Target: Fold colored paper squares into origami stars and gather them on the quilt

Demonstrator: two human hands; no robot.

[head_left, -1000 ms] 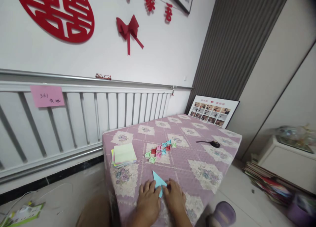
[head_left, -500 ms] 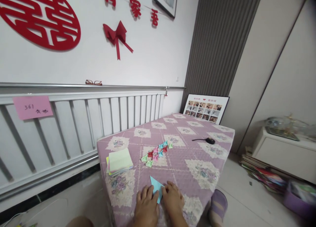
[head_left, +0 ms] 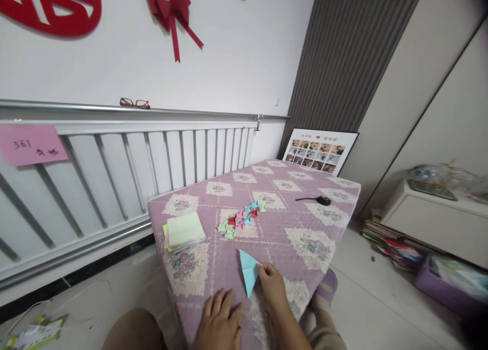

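A light blue sheet of paper (head_left: 249, 272), folded into a triangle with a crease across it, is pinched at its right corner by my right hand (head_left: 272, 283). My left hand (head_left: 221, 317) lies on the tablecloth at the near edge, fingers stretched out, apart from the paper. Beyond them sits a cluster of small folded paper pieces (head_left: 240, 224) in green, pink, red and blue. To the left is a stack of square paper sheets (head_left: 185, 230), pale green on top.
A purple flowered cloth (head_left: 229, 261) covers the table. A black object with a thin strap (head_left: 324, 200) lies at its right. Behind stand a white radiator (head_left: 160, 162) and a photo board (head_left: 318, 151). A purple bin (head_left: 444, 286) is on the floor at right.
My left hand has let go of the folded paper and drawn back toward the near edge. My right hand now holds the paper alone by its right corner. The view has tipped downward.
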